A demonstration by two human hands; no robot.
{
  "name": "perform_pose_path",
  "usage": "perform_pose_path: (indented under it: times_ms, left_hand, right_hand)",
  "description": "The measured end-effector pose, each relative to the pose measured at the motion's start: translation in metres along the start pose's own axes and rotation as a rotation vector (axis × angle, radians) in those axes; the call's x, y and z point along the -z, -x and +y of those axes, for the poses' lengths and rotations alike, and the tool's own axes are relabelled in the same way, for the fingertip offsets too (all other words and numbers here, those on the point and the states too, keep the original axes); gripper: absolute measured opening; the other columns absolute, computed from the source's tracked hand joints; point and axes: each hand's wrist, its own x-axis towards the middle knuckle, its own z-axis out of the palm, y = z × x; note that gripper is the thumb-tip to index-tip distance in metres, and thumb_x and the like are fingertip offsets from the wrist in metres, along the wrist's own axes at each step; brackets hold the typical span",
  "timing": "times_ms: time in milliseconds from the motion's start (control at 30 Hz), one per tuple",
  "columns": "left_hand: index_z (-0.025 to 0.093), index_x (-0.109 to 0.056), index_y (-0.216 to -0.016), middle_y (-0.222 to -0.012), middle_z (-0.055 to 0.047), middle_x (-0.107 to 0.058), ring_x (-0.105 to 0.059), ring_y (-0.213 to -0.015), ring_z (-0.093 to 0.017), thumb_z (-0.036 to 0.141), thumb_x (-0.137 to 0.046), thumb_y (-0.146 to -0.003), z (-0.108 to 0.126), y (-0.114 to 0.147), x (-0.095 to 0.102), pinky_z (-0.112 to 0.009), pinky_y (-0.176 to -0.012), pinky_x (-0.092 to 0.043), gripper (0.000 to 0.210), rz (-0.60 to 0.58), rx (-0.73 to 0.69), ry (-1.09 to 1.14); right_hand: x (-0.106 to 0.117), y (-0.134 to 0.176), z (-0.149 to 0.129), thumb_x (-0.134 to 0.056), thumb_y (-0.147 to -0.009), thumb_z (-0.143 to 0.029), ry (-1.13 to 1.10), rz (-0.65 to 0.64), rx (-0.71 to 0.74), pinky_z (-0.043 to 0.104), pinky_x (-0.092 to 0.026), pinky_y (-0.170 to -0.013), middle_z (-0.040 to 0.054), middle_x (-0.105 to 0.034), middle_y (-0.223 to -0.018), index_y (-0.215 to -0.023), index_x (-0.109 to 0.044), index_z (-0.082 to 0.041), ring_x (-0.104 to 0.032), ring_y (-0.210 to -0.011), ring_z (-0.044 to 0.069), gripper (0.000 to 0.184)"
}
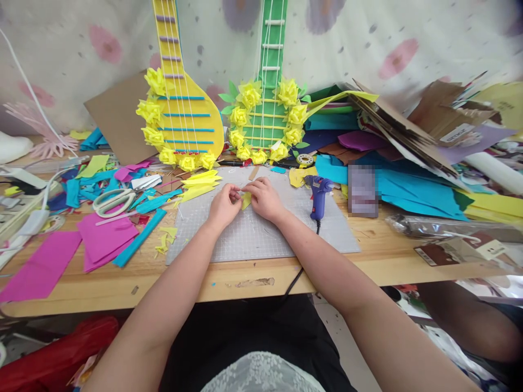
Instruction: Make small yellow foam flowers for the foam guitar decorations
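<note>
Over the grey cutting mat (229,245), my left hand (224,207) and my right hand (266,200) meet at the fingertips. Both are closed, with thumb and fingers pinching a small yellow paper piece (246,200) that is partly hidden between them. To the right on the mat is a blue hot glue gun (318,198). Yellow pointed paper petals (200,184) lie in a pile left of my hands. Behind stand a yellow lute-shaped craft (204,122) and a green one (265,120), both trimmed with yellow paper flowers.
Scissors (114,202), magenta sheets (104,237) and blue scraps (141,237) cover the left side. Blue sheets (417,190), stacked cardboard (404,128) and a plastic-wrapped package (457,231) lie at right. The glue gun's cord (295,280) hangs over the table's front edge. Another person's limb (469,321) shows at lower right.
</note>
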Motion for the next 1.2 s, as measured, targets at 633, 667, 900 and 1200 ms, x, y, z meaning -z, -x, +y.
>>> perform_pose_path:
  times_ms: [633, 667, 900, 1200]
  left_hand:
    - [0.022, -0.043, -0.097, -0.092, -0.001, -0.054, -0.058, -0.064, -0.01, 0.012, -0.06, -0.062, -0.01, -0.013, -0.004, -0.028, -0.061, -0.05, 0.04, 0.179, 0.155, 0.42]
    - [0.022, -0.043, -0.097, -0.094, -0.002, -0.054, -0.058, -0.066, -0.01, 0.012, -0.06, -0.062, -0.013, -0.015, -0.005, -0.028, -0.064, -0.051, 0.04, 0.186, 0.123, 0.374]
    - [0.021, -0.051, -0.096, -0.104, -0.006, -0.045, -0.051, -0.099, -0.016, 0.007, -0.055, -0.065, -0.022, -0.017, -0.002, -0.032, -0.085, -0.047, 0.034, 0.219, -0.071, 0.082]
    - [0.022, -0.064, -0.08, -0.094, -0.006, -0.043, -0.043, -0.099, -0.021, 0.018, -0.061, -0.067, -0.009, -0.007, 0.012, -0.038, -0.093, -0.037, 0.014, 0.157, -0.151, -0.289]
  right_hand:
    - [0.001, -0.002, -0.001, -0.048, -0.076, -0.012, 0.013, 0.186, 0.131, 0.042, -0.037, -0.091, 0.0035, -0.057, -0.112, -0.092, -0.064, -0.023, -0.038, -0.106, 0.024, 0.025]
    - [0.0, -0.002, -0.001, -0.048, -0.077, -0.012, 0.012, 0.145, 0.133, 0.041, -0.037, -0.09, 0.0038, -0.058, -0.111, -0.092, -0.064, -0.022, -0.039, -0.104, 0.023, 0.025]
    - [-0.007, -0.004, 0.004, -0.051, -0.08, -0.019, -0.09, 0.0, 0.041, 0.032, -0.039, -0.081, 0.0039, -0.066, -0.089, -0.083, -0.066, -0.021, -0.046, -0.093, 0.02, 0.015]
    - [-0.006, -0.003, 0.001, -0.051, -0.079, -0.018, -0.197, -0.01, -0.099, 0.031, -0.04, -0.077, 0.0033, -0.065, -0.083, -0.096, -0.061, -0.022, -0.049, -0.092, 0.019, 0.02]
